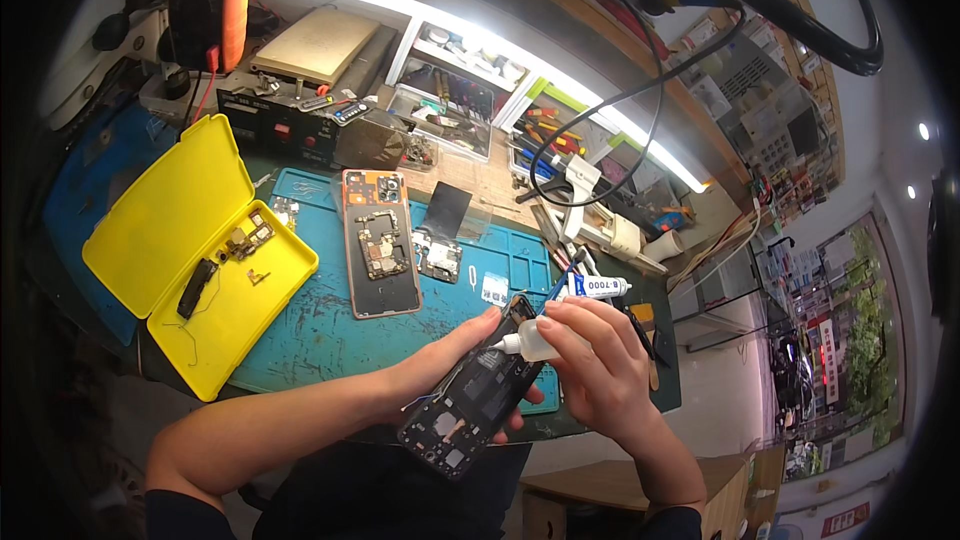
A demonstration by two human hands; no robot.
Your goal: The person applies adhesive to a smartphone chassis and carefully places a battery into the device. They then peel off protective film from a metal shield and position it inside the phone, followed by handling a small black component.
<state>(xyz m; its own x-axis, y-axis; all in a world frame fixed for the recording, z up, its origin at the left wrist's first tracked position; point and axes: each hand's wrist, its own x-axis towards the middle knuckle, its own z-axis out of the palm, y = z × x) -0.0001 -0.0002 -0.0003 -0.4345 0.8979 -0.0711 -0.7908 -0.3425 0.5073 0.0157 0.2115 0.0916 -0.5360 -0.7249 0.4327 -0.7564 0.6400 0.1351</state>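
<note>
My left hand (448,352) grips an opened black phone body (452,432) from beneath, its thumb along one long edge and fingertips showing at the other. The phone lies tilted, its inner side up, with thin wires near its left edge. My right hand (612,370) is closed around a small translucent squeeze bottle (540,339). Its white nozzle points left, over the phone's upper half; I cannot tell whether it touches. Just beyond my right hand lies a white-and-blue tube (598,285).
A blue work mat (300,330) carries an orange-edged phone (385,292) with a circuit board on it, and another small board (438,256). To the left, an open yellow case (225,325) holds small parts. Behind stand tool bins (440,115); a black cable (590,110) hangs overhead.
</note>
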